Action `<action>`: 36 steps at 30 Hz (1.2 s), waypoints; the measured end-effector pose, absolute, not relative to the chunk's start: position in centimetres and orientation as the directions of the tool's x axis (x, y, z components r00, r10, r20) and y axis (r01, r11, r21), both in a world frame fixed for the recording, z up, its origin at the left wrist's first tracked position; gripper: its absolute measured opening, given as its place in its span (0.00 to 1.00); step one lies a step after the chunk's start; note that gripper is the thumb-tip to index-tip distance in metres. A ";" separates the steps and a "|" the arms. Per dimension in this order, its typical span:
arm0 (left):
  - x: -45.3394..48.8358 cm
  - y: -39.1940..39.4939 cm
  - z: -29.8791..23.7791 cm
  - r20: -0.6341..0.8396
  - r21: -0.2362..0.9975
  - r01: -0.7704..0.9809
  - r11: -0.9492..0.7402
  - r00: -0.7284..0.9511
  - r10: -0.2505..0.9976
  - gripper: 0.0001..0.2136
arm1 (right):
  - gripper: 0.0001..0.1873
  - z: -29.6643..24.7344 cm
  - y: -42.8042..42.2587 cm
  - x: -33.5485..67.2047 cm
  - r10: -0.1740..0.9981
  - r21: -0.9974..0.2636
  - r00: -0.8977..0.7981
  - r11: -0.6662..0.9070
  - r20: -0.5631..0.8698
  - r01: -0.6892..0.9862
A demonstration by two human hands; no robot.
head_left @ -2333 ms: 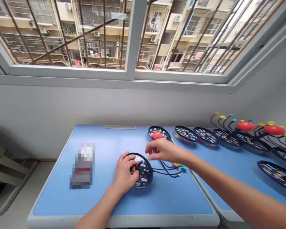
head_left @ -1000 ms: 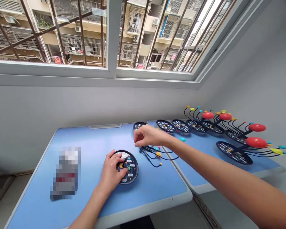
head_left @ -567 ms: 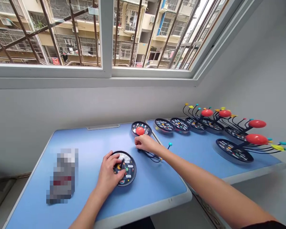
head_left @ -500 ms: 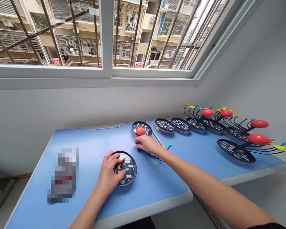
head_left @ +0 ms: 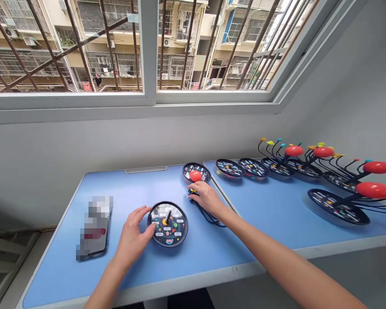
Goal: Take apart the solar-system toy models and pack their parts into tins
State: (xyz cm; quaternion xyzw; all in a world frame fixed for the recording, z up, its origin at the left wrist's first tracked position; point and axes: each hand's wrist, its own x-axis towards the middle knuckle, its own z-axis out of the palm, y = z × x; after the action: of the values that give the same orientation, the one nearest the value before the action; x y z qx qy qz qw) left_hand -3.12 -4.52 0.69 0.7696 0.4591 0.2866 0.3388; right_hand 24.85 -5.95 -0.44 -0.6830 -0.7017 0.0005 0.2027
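Observation:
A round black solar-system base (head_left: 167,234) with a printed face and a short upright black post lies on the blue table. My left hand (head_left: 135,234) is open at its left side, thumb and fingers spread around the rim. Beyond it to the right, my right hand (head_left: 206,198) is closed on a bundle of black planet wires (head_left: 209,216) with a yellow piece showing between thumb and fingertips. The wires trail toward me on the table, partly under my forearm. Just behind that hand, a red ball (head_left: 195,176) sits on another round base (head_left: 203,168).
Two round bases, one (head_left: 230,168) beside another (head_left: 253,168), stand along the back. Several assembled models with red balls (head_left: 375,190) and coloured planets on wires fill the right side. A blurred-out phone (head_left: 98,231) lies at left. A barred window rises behind the table (head_left: 64,274).
My left hand has let go of the base and drawn back to its left rim. The wires have shifted under my right hand, and the turquoise ball no longer shows. The view has shifted slightly.

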 end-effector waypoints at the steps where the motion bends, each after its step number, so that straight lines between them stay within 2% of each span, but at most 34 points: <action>1: -3.3 -4.7 0.5 0.122 0.796 0.506 -0.332 0.402 0.907 0.17 | 0.10 -0.6 -6.1 24.9 0.955 -0.285 0.015 0.073 0.296 0.956; 6: -3.4 -5.7 -0.2 0.063 0.821 0.503 -0.271 0.392 0.918 0.16 | 0.09 -1.4 -7.0 24.7 0.934 -0.327 0.042 0.082 0.356 0.941; 10: -3.2 -6.1 -0.5 0.109 0.810 0.500 -0.308 0.387 0.915 0.18 | 0.07 -0.8 -8.6 22.7 0.884 -0.407 0.104 0.103 0.456 0.908; 13: -2.6 -5.8 -0.6 0.183 0.744 0.528 -0.410 0.429 0.885 0.29 | 0.06 0.4 -9.6 19.8 0.877 -0.601 0.126 0.207 0.464 0.772; 16: -1.5 -5.1 -0.7 0.191 0.665 0.540 -0.516 0.544 0.817 0.41 | 0.03 1.2 -9.5 17.1 0.953 -0.716 -0.018 0.240 0.303 0.655; 18: -0.7 -4.6 -0.7 0.131 0.626 0.566 -0.537 0.602 0.788 0.44 | 0.02 1.1 -9.0 16.1 0.967 -0.712 -0.109 0.242 0.228 0.659; 20: -0.1 -4.3 -0.8 0.081 0.599 0.592 -0.540 0.626 0.776 0.42 | 0.04 0.5 -8.5 15.7 0.962 -0.671 -0.164 0.270 0.219 0.690; 26: 0.2 -4.5 -0.7 0.095 0.611 0.581 -0.537 0.620 0.779 0.37 | 0.17 -1.4 -8.0 15.8 0.873 -0.524 -0.276 0.466 0.401 0.713; 29: 0.2 -4.5 -0.7 0.082 0.637 0.564 -0.526 0.629 0.773 0.35 | 0.20 -1.5 -8.1 15.5 0.846 -0.527 -0.247 0.496 0.472 0.690; 33: 0.2 -4.5 -0.8 0.087 0.662 0.538 -0.523 0.638 0.766 0.34 | 0.20 -1.4 -8.4 15.0 0.865 -0.599 -0.145 0.445 0.481 0.666; 36: 0.1 -4.5 -1.0 0.084 0.667 0.530 -0.523 0.645 0.760 0.35 | 0.18 -1.3 -8.6 15.0 0.854 -0.607 -0.132 0.458 0.504 0.649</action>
State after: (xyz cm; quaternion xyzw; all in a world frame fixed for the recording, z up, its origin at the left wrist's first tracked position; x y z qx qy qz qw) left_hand 0.11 -4.53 -0.99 0.8527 0.3782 0.1861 0.3086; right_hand 14.98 -8.56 -1.29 -0.5060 -0.7424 0.1215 0.4219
